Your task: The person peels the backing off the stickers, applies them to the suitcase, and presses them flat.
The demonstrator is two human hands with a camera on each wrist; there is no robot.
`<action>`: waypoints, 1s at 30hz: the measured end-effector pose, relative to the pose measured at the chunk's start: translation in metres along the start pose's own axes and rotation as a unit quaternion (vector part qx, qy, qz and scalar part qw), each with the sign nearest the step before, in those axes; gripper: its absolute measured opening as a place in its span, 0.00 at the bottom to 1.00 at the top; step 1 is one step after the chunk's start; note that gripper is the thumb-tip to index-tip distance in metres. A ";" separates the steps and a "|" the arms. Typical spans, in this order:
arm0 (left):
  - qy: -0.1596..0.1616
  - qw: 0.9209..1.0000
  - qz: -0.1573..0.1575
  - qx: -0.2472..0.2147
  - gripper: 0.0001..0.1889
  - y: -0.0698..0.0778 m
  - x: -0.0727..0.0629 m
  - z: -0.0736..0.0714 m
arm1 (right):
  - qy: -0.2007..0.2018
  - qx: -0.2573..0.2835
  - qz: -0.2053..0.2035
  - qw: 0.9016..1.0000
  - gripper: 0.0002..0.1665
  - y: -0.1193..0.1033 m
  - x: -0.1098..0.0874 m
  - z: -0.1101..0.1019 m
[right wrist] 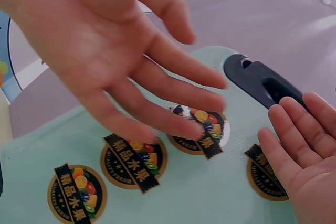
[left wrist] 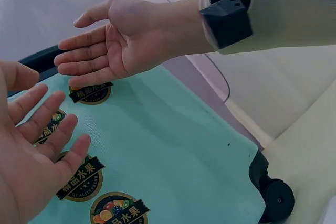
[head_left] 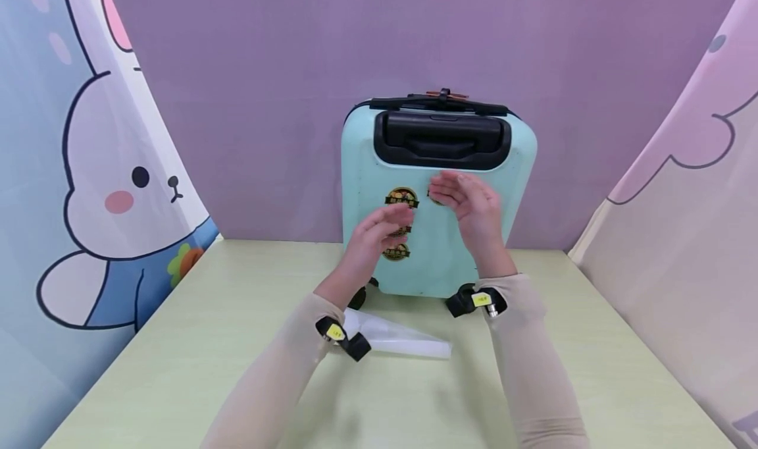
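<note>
A mint-green suitcase (head_left: 438,264) stands upright on its wheels, with a black recessed handle (head_left: 444,139) near the top. Round fruit stickers are on its front: three in a column at the left, where one sticker (head_left: 395,252) is lowest, and another sticker (right wrist: 265,174) further right. My left hand (head_left: 379,235) hovers before the left column, fingers loosely extended and holding nothing. Higher up, my right hand (head_left: 470,205) is raised in front of the right sticker and partly hides it. Its fingers are extended, palm turned inward, and nothing is held. The hands are apart.
On the pale table (head_left: 237,370), a white or translucent rolled sheet (head_left: 408,340) lies in front of the suitcase, partly behind the left wrist. A purple backdrop (head_left: 266,106) stands behind. Printed curtains (head_left: 101,159) hang at both sides.
</note>
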State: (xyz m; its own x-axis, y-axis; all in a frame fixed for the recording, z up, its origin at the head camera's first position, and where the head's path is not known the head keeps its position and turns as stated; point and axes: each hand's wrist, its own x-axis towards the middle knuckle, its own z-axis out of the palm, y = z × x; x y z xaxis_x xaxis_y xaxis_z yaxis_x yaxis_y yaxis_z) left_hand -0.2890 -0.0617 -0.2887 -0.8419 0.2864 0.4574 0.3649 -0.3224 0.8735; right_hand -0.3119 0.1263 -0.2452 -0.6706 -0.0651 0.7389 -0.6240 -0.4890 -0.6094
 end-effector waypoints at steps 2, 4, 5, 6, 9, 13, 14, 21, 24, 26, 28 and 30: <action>-0.002 1.000 -0.007 -0.025 0.24 0.000 0.008 -0.001 | -0.005 0.003 0.010 1.000 0.18 0.003 0.001 0.000; 0.003 0.999 -0.017 -0.045 0.24 -0.001 0.014 -0.001 | -0.008 0.002 0.018 1.000 0.17 0.005 0.001 0.000; 0.007 0.998 -0.022 -0.052 0.24 -0.001 0.016 -0.001 | -0.008 0.002 0.023 1.000 0.17 0.006 0.001 0.000; 0.011 0.998 -0.028 -0.059 0.25 -0.001 0.018 -0.001 | -0.008 0.000 0.029 1.000 0.17 0.007 0.001 0.000; 0.028 0.996 -0.037 -0.071 0.24 -0.003 0.022 0.000 | -0.004 -0.007 0.044 0.999 0.18 0.008 0.001 -0.001; 0.040 0.996 -0.038 -0.074 0.24 -0.003 0.025 0.000 | -0.001 -0.020 0.060 0.998 0.18 0.008 0.000 -0.003; 0.042 0.996 -0.038 -0.074 0.24 -0.003 0.025 0.000 | 0.000 -0.025 0.064 0.998 0.18 0.008 0.000 -0.003; 0.050 0.994 -0.045 -0.086 0.23 -0.002 0.024 -0.001 | 0.016 -0.042 0.093 0.995 0.18 0.008 -0.006 -0.011; 0.053 0.993 -0.048 -0.092 0.23 -0.002 0.024 -0.002 | 0.028 -0.030 0.100 0.994 0.17 0.008 -0.008 -0.015; 0.054 0.993 -0.048 -0.097 0.24 -0.002 0.023 -0.002 | 0.036 -0.024 0.103 0.994 0.17 0.007 -0.009 -0.018; 0.055 0.993 -0.047 -0.098 0.24 -0.002 0.023 -0.002 | 0.047 -0.020 0.105 0.993 0.16 0.005 -0.011 -0.021; 0.056 0.992 -0.046 -0.100 0.24 -0.002 0.023 -0.003 | 0.057 -0.019 0.107 0.992 0.16 0.002 -0.013 -0.025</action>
State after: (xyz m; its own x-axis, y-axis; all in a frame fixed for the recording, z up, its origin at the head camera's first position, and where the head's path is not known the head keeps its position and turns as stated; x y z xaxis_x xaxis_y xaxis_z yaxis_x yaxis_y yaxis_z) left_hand -0.3098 -0.0570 -0.2808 -0.9111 0.2233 0.3465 0.2086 -0.4752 0.8548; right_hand -0.3145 0.1474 -0.2628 -0.8294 -0.0635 0.5550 -0.4753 -0.4420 -0.7607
